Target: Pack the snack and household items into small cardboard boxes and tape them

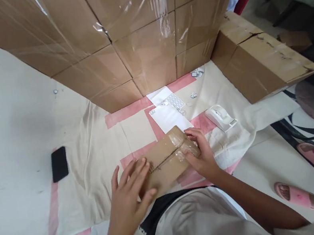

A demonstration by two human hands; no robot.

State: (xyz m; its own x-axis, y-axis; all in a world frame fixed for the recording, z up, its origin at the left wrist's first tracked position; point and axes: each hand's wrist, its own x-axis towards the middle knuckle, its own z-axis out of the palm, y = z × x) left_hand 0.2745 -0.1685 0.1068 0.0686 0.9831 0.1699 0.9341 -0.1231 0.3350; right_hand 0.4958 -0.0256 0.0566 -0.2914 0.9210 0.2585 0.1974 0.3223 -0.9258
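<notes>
A small brown cardboard box [165, 164] is in front of me, tilted, with clear tape on its right end and a seam along its top. My right hand [201, 154] grips that taped end, thumb on top and fingers over the far edge. My left hand [133, 192] lies on the left end of the box with its fingers spread. Beyond the box are white paper sheets [170, 117], one printed with a grid of outlined shapes. To the right of the sheets sits a white device [220, 117], perhaps a tape or label dispenser.
A wall of stacked, taped cartons [145, 50] stands at the back. A larger carton [263, 50] is at the right. A black phone [59, 164] lies on the left of the beige-and-pink cloth [97, 192]. Another person's foot in a pink slipper [298, 194] shows at lower right.
</notes>
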